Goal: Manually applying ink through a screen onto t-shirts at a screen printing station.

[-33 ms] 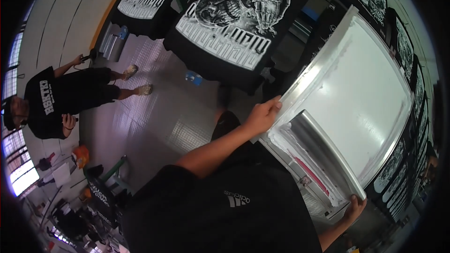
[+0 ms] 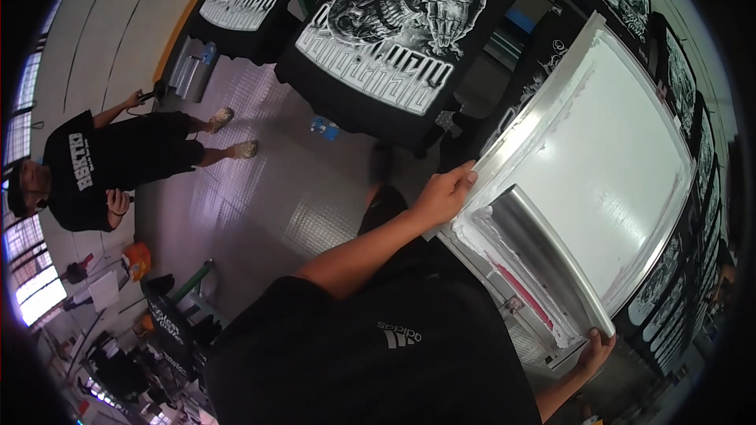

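Note:
A screen printing frame (image 2: 504, 142) with a pale mesh slants in front of me on the right, its metal rim smeared with white ink. My left hand (image 2: 446, 193) is closed round the left side of that rim, thumb on top. Across the near end of the mesh lies a wide metal squeegee (image 2: 543, 248), with thick white ink (image 2: 488, 244) along it and a red strip beside it. My right hand (image 2: 596, 352) is closed at the near right edge of the frame, with fingertips against the squeegee's end. Its grip underneath is hidden.
Black shirts with white skull prints lie on boards, one large shirt (image 2: 386, 31) just beyond the frame and more in a row (image 2: 681, 79) down the right. Another person (image 2: 102, 157) stands at the left, a dark object in one hand. A blue item (image 2: 324, 128) lies on the floor.
The view has shifted very slightly. Both hands keep their places on the frame, and the squeegee stays where it was.

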{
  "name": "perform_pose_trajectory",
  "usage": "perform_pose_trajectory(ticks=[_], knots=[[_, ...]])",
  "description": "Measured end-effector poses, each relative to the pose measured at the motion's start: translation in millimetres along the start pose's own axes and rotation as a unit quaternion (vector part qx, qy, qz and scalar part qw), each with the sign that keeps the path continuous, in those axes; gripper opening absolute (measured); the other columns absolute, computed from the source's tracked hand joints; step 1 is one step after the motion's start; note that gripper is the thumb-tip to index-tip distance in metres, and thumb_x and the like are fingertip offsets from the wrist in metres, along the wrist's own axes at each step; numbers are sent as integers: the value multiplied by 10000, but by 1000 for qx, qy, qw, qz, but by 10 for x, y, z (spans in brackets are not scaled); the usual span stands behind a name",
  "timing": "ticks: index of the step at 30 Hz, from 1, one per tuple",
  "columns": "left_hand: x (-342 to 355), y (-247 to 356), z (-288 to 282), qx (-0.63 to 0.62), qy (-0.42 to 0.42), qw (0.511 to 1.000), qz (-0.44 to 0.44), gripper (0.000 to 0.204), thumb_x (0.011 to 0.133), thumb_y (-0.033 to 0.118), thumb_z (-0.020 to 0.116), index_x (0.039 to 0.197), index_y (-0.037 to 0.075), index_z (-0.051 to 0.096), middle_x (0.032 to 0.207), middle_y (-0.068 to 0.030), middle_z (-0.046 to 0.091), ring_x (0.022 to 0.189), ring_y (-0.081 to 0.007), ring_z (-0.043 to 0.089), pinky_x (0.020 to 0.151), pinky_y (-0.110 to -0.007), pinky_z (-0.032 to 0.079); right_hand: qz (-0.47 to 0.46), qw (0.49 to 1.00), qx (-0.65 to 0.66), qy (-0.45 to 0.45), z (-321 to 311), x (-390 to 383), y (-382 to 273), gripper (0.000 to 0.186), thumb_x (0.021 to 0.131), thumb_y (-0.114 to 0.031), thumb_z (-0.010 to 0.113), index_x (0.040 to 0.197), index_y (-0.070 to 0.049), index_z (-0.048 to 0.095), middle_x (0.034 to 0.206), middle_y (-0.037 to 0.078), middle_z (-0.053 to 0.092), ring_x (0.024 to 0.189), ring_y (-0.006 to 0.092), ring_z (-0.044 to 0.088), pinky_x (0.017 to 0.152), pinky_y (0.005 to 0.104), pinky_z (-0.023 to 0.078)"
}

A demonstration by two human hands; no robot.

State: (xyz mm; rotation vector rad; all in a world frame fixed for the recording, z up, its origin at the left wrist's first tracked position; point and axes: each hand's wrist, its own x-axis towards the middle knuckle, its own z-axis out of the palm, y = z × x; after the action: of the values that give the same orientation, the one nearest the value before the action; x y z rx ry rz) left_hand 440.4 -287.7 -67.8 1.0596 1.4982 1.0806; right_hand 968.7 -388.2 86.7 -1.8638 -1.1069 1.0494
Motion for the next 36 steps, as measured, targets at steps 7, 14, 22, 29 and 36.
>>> perform_pose_trajectory(ticks=[7, 14, 22, 29, 36], knots=[[32, 140, 155, 42, 35, 998, -24, 458, 987, 375, 536, 1272, 20, 591, 962, -260, 680, 908, -309, 708, 809, -351, 524, 6, 998, 57, -17, 11, 290, 277, 535, 695, -178, 800, 1142, 26, 589, 1023, 75, 646, 945, 178, 609, 887, 297, 443], [300, -164, -231, 47, 75, 995, -37, 322, 959, 152, 572, 1227, -20, 623, 1073, -146, 712, 922, -137, 651, 822, -278, 511, 8, 996, 88, -25, 821, 621, 184, 399, 695, -54, 739, 1077, -7, 636, 964, 53, 671, 899, 155, 620, 819, 303, 480], [470, -15, -283, 98, 72, 992, -30, 472, 1022, 351, 486, 1255, -45, 593, 1134, -173, 687, 1056, -182, 619, 916, -294, 462, 24, 985, 145, -94, 1017, 1052, 148, 311, 696, -1, 778, 986, -1, 666, 898, 39, 681, 847, 127, 626, 777, 277, 505], [386, -106, -102, 84, 108, 989, -48, 428, 1023, 310, 494, 1249, -37, 604, 1127, -126, 689, 1032, -151, 607, 909, -283, 462, 52, 985, 127, -108, 866, 1331, 289, 368, 694, -29, 808, 1032, -1, 665, 935, 41, 683, 865, 135, 631, 812, 293, 513], [457, 22, 298, 64, 100, 991, -62, 453, 1020, 335, 510, 1272, -33, 590, 1165, -93, 662, 1082, -134, 565, 963, -263, 420, 20, 983, 124, -130, 654, 1633, 452, 359, 714, -58, 796, 1043, -9, 662, 956, 40, 674, 898, 140, 616, 852, 292, 480]])
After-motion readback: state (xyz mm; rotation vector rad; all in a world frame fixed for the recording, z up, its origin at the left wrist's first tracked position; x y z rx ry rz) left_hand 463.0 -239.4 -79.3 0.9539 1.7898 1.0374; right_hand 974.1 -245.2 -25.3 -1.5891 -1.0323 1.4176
